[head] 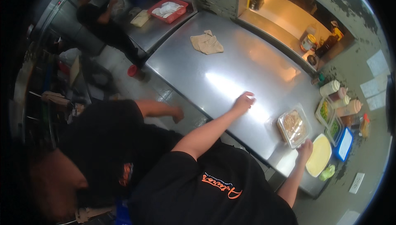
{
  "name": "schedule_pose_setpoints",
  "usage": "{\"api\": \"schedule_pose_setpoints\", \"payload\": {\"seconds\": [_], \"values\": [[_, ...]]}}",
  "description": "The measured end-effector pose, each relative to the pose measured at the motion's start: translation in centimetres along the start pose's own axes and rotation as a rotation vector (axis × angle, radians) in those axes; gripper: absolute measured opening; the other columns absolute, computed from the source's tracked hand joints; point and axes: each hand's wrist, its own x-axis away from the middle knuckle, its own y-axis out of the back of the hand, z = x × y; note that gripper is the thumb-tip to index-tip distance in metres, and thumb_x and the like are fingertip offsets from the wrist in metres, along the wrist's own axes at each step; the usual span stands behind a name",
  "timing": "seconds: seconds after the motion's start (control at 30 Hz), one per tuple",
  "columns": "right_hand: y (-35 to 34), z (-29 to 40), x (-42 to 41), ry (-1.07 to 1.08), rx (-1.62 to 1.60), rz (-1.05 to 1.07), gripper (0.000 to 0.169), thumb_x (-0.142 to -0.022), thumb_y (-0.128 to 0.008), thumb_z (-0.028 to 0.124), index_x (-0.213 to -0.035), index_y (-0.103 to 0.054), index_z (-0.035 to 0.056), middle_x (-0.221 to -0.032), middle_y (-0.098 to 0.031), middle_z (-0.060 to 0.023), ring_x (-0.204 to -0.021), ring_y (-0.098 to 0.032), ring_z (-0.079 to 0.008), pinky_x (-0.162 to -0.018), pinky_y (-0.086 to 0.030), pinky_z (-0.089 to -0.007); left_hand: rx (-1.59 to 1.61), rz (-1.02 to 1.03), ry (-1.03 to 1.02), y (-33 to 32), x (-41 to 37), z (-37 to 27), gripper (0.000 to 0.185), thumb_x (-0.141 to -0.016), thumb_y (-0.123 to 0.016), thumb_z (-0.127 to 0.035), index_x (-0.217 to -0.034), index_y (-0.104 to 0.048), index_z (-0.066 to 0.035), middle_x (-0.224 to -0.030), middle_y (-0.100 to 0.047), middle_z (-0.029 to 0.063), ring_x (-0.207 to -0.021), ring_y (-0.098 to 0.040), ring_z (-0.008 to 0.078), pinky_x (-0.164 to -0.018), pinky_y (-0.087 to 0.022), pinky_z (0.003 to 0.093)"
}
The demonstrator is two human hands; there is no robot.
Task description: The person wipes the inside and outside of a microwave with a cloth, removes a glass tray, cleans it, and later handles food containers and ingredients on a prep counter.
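My left hand point(243, 103) hovers over the middle of the stainless steel table point(185, 70), fingers loosely curled, with nothing visible in it. Toward the table's right end, my right hand point(304, 150) is at the near corner of a clear plastic container point(294, 125). Whether the fingers grip its edge or only touch it is not clear. Pale brown food shows through the container's shiny top. Just right of that hand lies a pale yellow oval plate point(319, 155). A crumpled light green item point(328, 172) rests beside the plate.
Squeeze bottles point(329, 88), tubs of chopped greens point(324, 111) and a blue-rimmed container point(344, 144) line the wall. A beige cloth point(206, 42) lies at the far left. One person point(102, 126) bends close at my left; another point(99, 20) stands beyond, near a red basket point(170, 16).
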Motion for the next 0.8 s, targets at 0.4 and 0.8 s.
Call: {"api": "schedule_pose_setpoints", "payload": {"seconds": [0.4, 0.8], "values": [[-9.0, 11.2, 8.9, 0.26, 0.432, -0.003, 0.026, -0.094, -0.058, 0.019, -0.11, -0.058, -0.0009, -0.095, -0.059, -0.0048, -0.081, -0.054, -0.0126, -0.071, -0.046, -0.026, -0.905, -0.711, -0.103, 25.5, -23.8, -8.3, 0.062, -0.09, -0.051, -0.049, -0.143, -0.042, -0.015, -0.152, -0.026, 0.0201, -0.14, -0.022, 0.0399, -0.113, -0.016, 0.052], [-30.1, 17.5, 11.9, 0.59, 0.697, 0.537, 0.013, -0.086, -0.064, 0.008, -0.095, -0.063, -0.0019, -0.087, -0.063, -0.0121, -0.082, -0.061, -0.022, -0.078, -0.047, -0.0315, -0.682, 0.122, -0.884, 10.2, -8.0, -4.2, 0.025, -0.08, -0.057, -0.021, -0.102, -0.07, -0.022, -0.101, -0.061, 0.0069, -0.108, -0.053, 0.027, -0.102, -0.035, 0.048]]}}
